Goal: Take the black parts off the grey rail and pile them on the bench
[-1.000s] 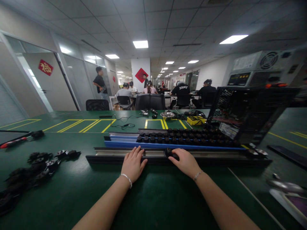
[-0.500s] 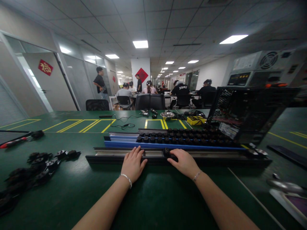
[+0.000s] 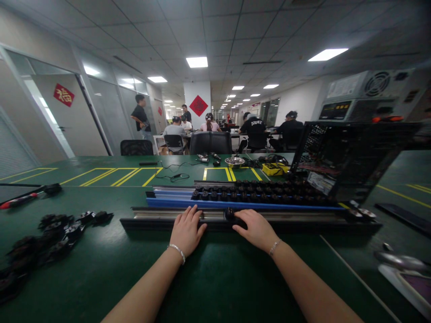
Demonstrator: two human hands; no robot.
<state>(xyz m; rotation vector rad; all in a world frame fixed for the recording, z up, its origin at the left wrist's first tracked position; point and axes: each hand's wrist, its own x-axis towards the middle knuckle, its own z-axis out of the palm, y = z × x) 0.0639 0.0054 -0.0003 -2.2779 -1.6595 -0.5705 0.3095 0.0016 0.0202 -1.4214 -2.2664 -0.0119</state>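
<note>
My left hand (image 3: 186, 229) lies flat with fingers spread on the front edge of a long black and grey rail (image 3: 303, 218) that runs across the green table. My right hand (image 3: 256, 227) rests on the same rail, its fingers curled over a small black part (image 3: 230, 214) sitting in the rail's channel. Behind the rail, blue-edged rails (image 3: 175, 197) carry rows of several small black parts (image 3: 262, 190).
A pile of loose black parts (image 3: 50, 237) lies at the left, a red-handled tool (image 3: 23, 197) behind it. A black perforated computer case (image 3: 343, 157) stands at the right, a yellow box (image 3: 274, 169) and a metal bowl (image 3: 235, 161) farther back. People sit at distant tables.
My right hand has slid the small black part a little to the left along the rail. My left hand has stayed put.
</note>
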